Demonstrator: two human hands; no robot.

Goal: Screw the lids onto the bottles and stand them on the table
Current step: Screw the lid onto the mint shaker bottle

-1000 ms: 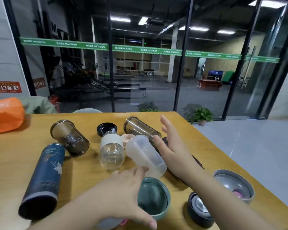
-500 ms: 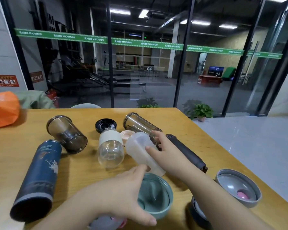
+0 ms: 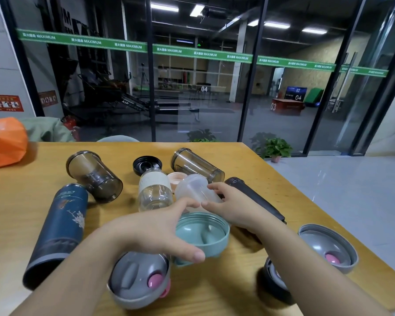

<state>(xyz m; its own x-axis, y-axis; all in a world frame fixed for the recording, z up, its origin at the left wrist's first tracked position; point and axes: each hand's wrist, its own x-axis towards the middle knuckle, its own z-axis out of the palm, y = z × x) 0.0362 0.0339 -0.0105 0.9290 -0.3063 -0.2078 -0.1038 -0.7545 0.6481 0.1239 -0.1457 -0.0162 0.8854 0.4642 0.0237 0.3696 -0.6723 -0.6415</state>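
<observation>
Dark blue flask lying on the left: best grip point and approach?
Take the dark blue flask around mid-body, coming from above with fingers spanning its width. It lies on its side on the table, long axis running away from the camera, with its sides apparently clear.

A navy bottle (image 3: pixel 59 226) with pale flower patterns, a teal lid (image 3: pixel 203 237), smoky bottles (image 3: pixel 94 176), grey lids with pink buttons (image 3: pixel 328 247) and an orange bag (image 3: pixel 5 140) on a yellow-brown wooden tabletop (image 3: pixel 21 201).

Six bottles lie on the table (image 3: pixel 249 160): two smoky clear ones (image 3: pixel 94 176) (image 3: pixel 196 165), one navy (image 3: pixel 57 229), one white-banded glass (image 3: pixel 154 190), one frosted (image 3: pixel 196 192), one slim black (image 3: pixel 255 199). Six lids: two grey (image 3: pixel 139 281) (image 3: pixel 328 247), one teal (image 3: pixel 203 236), two black (image 3: pixel 146 164) (image 3: pixel 275 279), one pink (image 3: pixel 176 179). Two hands (image 3: pixel 155 229) (image 3: pixel 233 206).
</observation>
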